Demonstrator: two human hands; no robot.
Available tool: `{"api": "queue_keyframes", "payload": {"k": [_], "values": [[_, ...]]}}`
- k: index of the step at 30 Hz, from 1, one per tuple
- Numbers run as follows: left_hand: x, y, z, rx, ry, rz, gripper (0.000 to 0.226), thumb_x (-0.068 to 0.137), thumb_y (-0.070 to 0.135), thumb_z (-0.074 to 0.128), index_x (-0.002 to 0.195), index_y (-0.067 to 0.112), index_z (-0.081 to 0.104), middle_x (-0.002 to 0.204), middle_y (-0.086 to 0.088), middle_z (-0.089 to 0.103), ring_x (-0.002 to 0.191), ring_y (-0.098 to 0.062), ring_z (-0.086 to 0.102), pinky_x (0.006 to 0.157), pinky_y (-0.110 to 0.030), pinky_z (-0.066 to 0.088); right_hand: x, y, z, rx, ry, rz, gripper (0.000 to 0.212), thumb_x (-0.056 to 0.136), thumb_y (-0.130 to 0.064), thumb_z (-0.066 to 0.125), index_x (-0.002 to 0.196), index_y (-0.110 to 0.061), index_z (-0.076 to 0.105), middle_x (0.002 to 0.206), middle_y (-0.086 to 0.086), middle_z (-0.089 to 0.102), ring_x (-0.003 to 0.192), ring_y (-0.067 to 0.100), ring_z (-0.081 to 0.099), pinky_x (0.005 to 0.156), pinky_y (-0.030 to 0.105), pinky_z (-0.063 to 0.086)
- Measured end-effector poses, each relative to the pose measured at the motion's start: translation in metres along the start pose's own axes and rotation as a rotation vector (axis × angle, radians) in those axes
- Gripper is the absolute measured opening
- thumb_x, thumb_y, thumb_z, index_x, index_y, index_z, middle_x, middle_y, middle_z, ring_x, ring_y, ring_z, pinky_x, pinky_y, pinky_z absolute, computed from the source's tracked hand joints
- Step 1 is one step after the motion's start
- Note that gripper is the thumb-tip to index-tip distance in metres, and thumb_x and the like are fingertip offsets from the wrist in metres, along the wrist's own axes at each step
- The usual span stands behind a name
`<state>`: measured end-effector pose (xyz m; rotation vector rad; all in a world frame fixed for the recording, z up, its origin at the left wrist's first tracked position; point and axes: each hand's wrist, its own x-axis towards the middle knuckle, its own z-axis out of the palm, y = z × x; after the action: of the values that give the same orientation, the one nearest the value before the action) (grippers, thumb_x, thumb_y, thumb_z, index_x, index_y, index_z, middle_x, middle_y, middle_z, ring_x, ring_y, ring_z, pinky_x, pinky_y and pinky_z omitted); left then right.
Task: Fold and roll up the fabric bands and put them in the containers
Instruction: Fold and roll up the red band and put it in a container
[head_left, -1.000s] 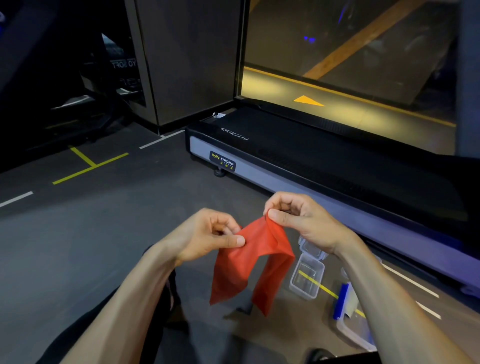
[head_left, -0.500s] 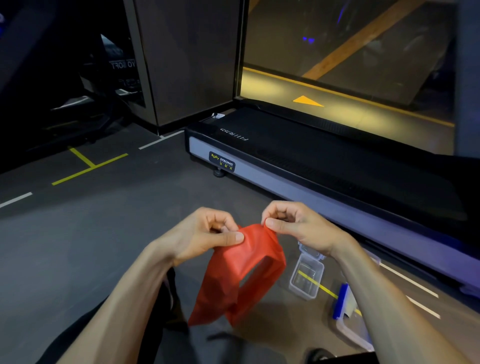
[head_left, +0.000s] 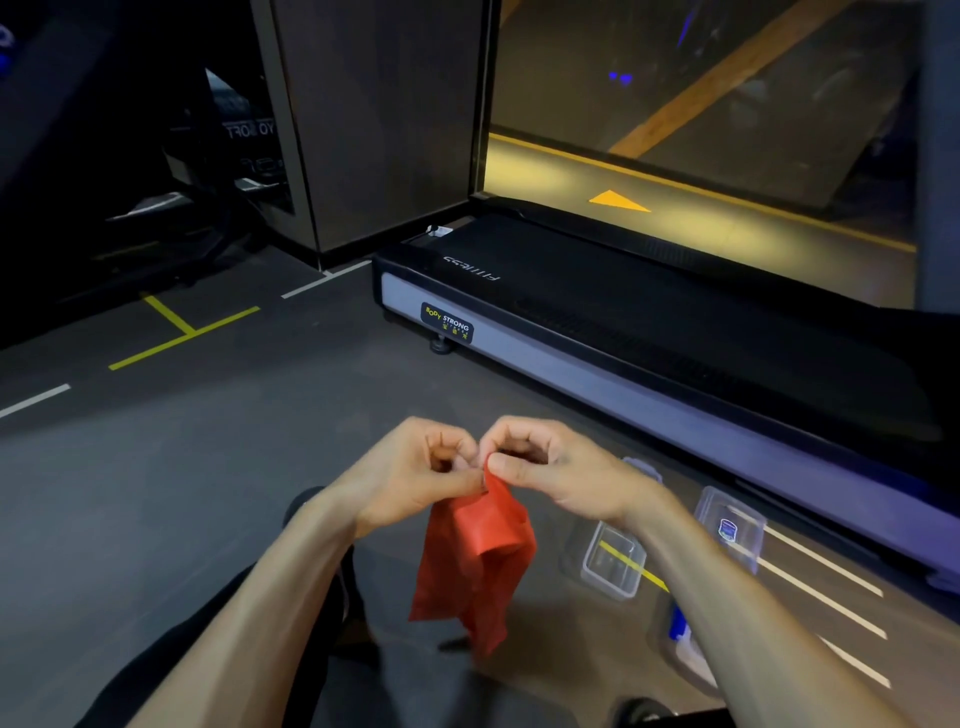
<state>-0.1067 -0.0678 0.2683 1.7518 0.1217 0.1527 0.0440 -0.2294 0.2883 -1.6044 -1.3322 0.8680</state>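
A red fabric band (head_left: 475, 561) hangs doubled over in front of me, above the floor. My left hand (head_left: 415, 475) and my right hand (head_left: 550, 467) are knuckle to knuckle and both pinch the band's top edge between thumb and forefinger. An open clear plastic container (head_left: 613, 564) stands on the floor just right of the band, under my right wrist. A clear lid with a blue label (head_left: 732, 525) lies farther right. Another clear container with something blue in it (head_left: 685, 649) is partly hidden behind my right forearm.
A treadmill deck (head_left: 649, 332) with a grey side rail runs across the floor right behind the containers. Yellow and white tape lines mark the dark floor (head_left: 156, 467). My legs in dark clothing are below the band. A wall panel and a mirror stand behind.
My hands have come together from about a hand's width apart, bringing the band's top corners together. The band now hangs as a narrower, doubled bundle instead of an open arch.
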Motion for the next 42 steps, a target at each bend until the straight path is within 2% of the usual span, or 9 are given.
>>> {"api": "queue_keyframes", "payload": {"k": [2,5,7,10,14,23,32,37,42], "values": [[0.002,-0.002,0.001,0.024,0.003,-0.010,0.011,0.086,0.011,0.078,0.079,0.007,0.071,0.070,-0.002,0.064,0.069,-0.014,0.055,0.070,-0.033,0.042,-0.002,-0.001,-0.005,-0.056,-0.027,-0.002,0.007,0.101,-0.017,0.062,0.103,-0.012,0.067,0.095,-0.008,0.070,0.091,0.008,0.064,0.088,0.029,0.049],[0.004,-0.005,0.002,0.028,0.007,-0.024,0.010,0.083,0.023,0.081,0.084,0.016,0.076,0.076,-0.003,0.068,0.074,-0.014,0.058,0.074,-0.032,0.046,-0.004,-0.004,-0.012,-0.086,-0.036,-0.004,0.005,0.100,-0.014,0.063,0.098,-0.012,0.067,0.085,-0.010,0.067,0.080,0.004,0.058,0.078,0.023,0.045],[0.003,-0.003,0.001,0.015,-0.025,-0.053,0.013,0.084,0.028,0.082,0.087,0.016,0.077,0.080,-0.004,0.071,0.076,-0.012,0.061,0.074,-0.027,0.048,-0.006,-0.005,-0.016,-0.071,-0.021,-0.016,0.006,0.100,-0.013,0.064,0.098,-0.009,0.068,0.084,-0.006,0.066,0.078,0.006,0.057,0.076,0.022,0.046],[0.001,-0.002,-0.001,-0.025,-0.093,-0.106,0.013,0.086,0.026,0.073,0.087,0.013,0.075,0.078,-0.003,0.070,0.073,-0.009,0.059,0.069,-0.020,0.048,-0.010,-0.008,-0.024,0.006,0.010,-0.032,0.005,0.100,-0.005,0.063,0.098,-0.003,0.066,0.084,-0.006,0.066,0.078,0.006,0.058,0.077,0.019,0.047],[0.000,-0.001,-0.001,-0.044,-0.105,-0.117,0.009,0.087,0.022,0.073,0.083,0.014,0.073,0.073,-0.003,0.068,0.066,-0.010,0.058,0.062,-0.020,0.046,-0.016,-0.010,-0.034,0.076,0.053,-0.034,0.005,0.100,-0.009,0.063,0.097,-0.008,0.067,0.083,-0.004,0.066,0.080,0.009,0.059,0.080,0.021,0.048],[0.000,0.001,0.000,-0.024,-0.084,-0.067,0.003,0.084,0.023,0.080,0.083,0.024,0.077,0.080,-0.008,0.075,0.075,-0.013,0.066,0.073,-0.024,0.052,-0.020,-0.015,-0.034,0.072,0.065,-0.019,0.006,0.099,-0.009,0.062,0.097,-0.006,0.066,0.081,-0.007,0.066,0.078,0.007,0.060,0.080,0.020,0.049],[0.002,0.000,0.005,-0.013,-0.053,-0.039,0.012,0.075,0.024,0.085,0.077,0.027,0.074,0.076,0.003,0.066,0.077,-0.016,0.058,0.074,-0.027,0.046,-0.020,-0.021,-0.028,0.123,0.024,-0.024,0.006,0.099,-0.008,0.061,0.098,-0.004,0.065,0.081,-0.004,0.067,0.077,0.008,0.060,0.078,0.020,0.050],[0.003,-0.001,0.007,0.032,-0.151,-0.042,0.017,0.090,0.015,0.077,0.080,0.028,0.074,0.080,0.009,0.067,0.079,-0.006,0.061,0.078,-0.023,0.049,-0.019,-0.021,-0.027,0.126,0.015,-0.017,0.006,0.098,-0.008,0.060,0.098,-0.005,0.065,0.084,-0.001,0.067,0.076,0.008,0.059,0.075,0.021,0.049],[0.002,-0.001,0.008,0.046,-0.188,-0.074,0.025,0.094,0.013,0.072,0.074,0.027,0.073,0.074,0.009,0.066,0.071,-0.007,0.054,0.070,-0.023,0.044,-0.020,-0.022,-0.029,0.127,0.031,-0.020,0.009,0.097,-0.011,0.061,0.097,-0.003,0.065,0.083,-0.003,0.067,0.076,0.008,0.060,0.074,0.021,0.049]]}}
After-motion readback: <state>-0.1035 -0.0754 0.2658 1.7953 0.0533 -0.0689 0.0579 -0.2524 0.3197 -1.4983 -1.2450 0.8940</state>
